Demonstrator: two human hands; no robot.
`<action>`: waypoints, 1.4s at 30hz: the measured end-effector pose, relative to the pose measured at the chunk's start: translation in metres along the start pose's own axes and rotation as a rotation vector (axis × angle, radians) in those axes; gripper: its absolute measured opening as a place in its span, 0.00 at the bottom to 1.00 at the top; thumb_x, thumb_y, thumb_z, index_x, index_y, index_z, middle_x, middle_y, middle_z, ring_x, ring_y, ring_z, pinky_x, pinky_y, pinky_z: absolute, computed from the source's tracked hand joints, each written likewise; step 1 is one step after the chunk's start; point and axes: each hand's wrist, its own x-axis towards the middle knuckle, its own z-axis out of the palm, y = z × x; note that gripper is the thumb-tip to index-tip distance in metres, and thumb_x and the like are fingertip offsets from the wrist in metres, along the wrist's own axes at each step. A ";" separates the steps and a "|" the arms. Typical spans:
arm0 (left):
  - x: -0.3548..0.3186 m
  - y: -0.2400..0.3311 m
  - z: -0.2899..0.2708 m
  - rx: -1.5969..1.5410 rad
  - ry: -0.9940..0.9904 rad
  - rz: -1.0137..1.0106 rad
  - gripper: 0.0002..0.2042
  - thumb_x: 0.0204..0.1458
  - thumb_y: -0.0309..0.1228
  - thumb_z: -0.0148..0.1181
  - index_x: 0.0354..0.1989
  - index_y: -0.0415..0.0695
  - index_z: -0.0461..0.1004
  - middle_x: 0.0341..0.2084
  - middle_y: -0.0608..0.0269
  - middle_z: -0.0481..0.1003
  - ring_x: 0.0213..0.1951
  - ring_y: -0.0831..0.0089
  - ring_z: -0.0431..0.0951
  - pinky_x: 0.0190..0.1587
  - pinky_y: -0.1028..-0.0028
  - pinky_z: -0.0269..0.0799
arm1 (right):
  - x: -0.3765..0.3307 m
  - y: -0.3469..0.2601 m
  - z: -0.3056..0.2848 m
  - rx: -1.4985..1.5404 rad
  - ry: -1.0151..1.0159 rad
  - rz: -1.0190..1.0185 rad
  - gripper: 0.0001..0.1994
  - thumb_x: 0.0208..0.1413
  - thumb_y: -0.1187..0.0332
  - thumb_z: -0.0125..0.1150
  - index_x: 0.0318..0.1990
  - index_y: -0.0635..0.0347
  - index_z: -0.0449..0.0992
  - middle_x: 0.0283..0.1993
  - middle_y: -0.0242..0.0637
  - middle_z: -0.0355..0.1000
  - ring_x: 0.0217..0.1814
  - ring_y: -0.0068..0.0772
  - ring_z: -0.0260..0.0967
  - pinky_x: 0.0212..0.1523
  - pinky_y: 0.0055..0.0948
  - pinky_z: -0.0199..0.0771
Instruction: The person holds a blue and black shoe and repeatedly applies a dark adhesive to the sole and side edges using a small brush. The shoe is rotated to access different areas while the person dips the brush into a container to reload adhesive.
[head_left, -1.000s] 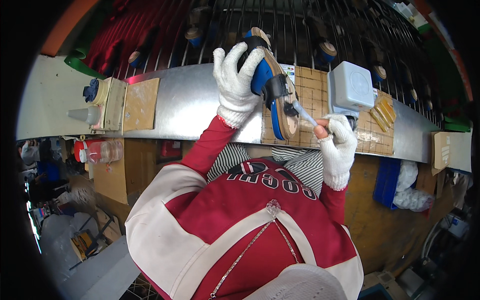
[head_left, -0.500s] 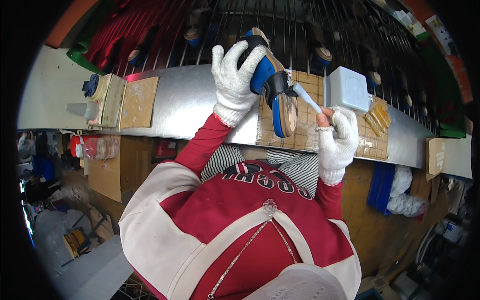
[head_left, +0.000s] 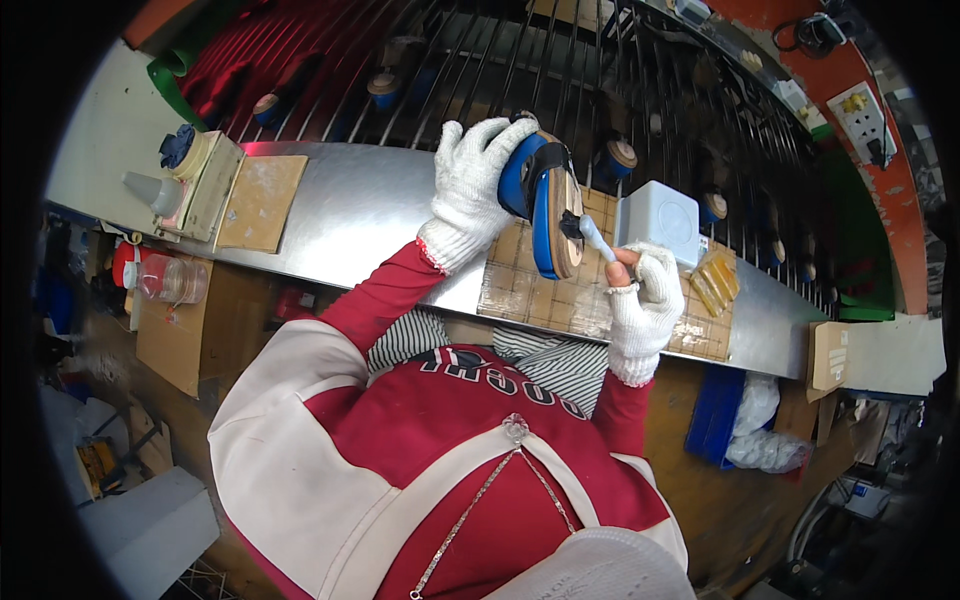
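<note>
My left hand (head_left: pixel 468 188), in a white knit glove, grips a sandal (head_left: pixel 543 228) on a blue last by its far end. Black straps cross the last, and the tan sole is tilted toward the right. A small brush (head_left: pixel 596 238) with a pale handle and dark bristles is pinched between the thumb and fingers of my right hand (head_left: pixel 645 305), whose glove leaves the thumb and a fingertip bare. Its bristles are at the sole, apparently touching it. Part of the sandal is hidden behind my left fingers.
A pale plastic container (head_left: pixel 660 226) and yellowish blocks (head_left: pixel 715 281) sit on taped cardboard (head_left: pixel 530 290) on the metal bench. Beyond the edge runs a rack of metal rods (head_left: pixel 470 70) carrying more blue lasts. A cardboard piece (head_left: pixel 262 203) lies left.
The sandal has been turned, showing more of its sole edge. The brush has moved from beside a strap to the sole. The whole view has shifted and tilted slightly.
</note>
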 end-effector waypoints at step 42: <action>-0.030 0.030 -0.030 -1.514 -1.080 -0.906 0.40 0.51 0.38 0.71 0.71 0.43 0.58 0.63 0.54 0.69 0.62 0.63 0.71 0.64 0.62 0.70 | -0.052 0.073 -0.093 -0.114 0.102 0.416 0.07 0.53 0.71 0.69 0.36 0.67 0.81 0.33 0.36 0.72 0.36 0.27 0.68 0.35 0.26 0.66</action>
